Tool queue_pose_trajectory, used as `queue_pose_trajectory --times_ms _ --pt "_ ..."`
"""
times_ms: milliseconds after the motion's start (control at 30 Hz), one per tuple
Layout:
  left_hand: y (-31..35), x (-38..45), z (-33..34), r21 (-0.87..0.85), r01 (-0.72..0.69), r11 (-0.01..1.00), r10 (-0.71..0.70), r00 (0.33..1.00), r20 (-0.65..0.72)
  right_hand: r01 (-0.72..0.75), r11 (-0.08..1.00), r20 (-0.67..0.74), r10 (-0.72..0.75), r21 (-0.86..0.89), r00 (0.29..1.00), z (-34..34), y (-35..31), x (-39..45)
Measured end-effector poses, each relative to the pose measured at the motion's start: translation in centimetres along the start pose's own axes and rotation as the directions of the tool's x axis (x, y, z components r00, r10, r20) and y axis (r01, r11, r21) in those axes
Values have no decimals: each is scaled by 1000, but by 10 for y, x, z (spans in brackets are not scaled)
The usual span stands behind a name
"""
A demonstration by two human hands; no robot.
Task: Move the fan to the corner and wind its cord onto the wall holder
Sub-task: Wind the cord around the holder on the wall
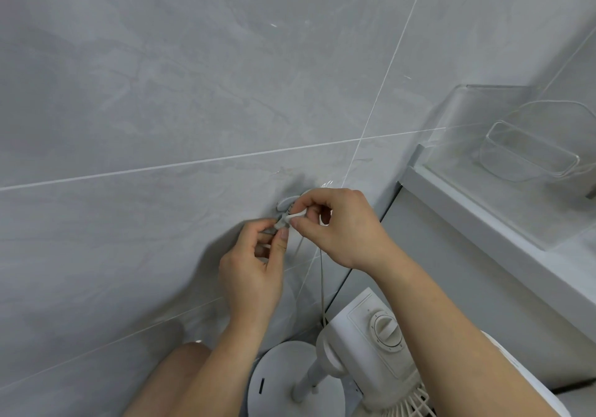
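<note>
A white standing fan (374, 345) stands below me near the wall corner, its round base (283, 381) on the floor and a dial on its control box. Its thin cord (322, 284) runs up from the fan to a small grey wall holder (286, 203) stuck on the grey tiles. My right hand (335, 226) pinches the white end of the cord right at the holder. My left hand (254, 265) pinches the same white piece from below-left. My fingers hide most of the holder.
A white ledge (483, 223) runs along the right, with a clear plastic container (529, 152) on it. Grey tiled wall (161, 94) fills the left and top. My knee (183, 374) shows at the bottom.
</note>
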State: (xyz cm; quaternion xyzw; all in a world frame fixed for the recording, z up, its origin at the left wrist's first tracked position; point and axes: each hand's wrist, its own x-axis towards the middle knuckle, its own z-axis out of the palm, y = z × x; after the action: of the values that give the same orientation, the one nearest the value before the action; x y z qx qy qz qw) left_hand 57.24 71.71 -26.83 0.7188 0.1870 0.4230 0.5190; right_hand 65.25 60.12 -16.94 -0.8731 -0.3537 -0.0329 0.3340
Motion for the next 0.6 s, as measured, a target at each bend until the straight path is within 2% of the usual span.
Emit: queue_pose_trajectory --times_ms 600 --pt "-5 -8 11 -109 114 988 -99 986 134 -2 998 -11 3 68 1000 4 4 3"
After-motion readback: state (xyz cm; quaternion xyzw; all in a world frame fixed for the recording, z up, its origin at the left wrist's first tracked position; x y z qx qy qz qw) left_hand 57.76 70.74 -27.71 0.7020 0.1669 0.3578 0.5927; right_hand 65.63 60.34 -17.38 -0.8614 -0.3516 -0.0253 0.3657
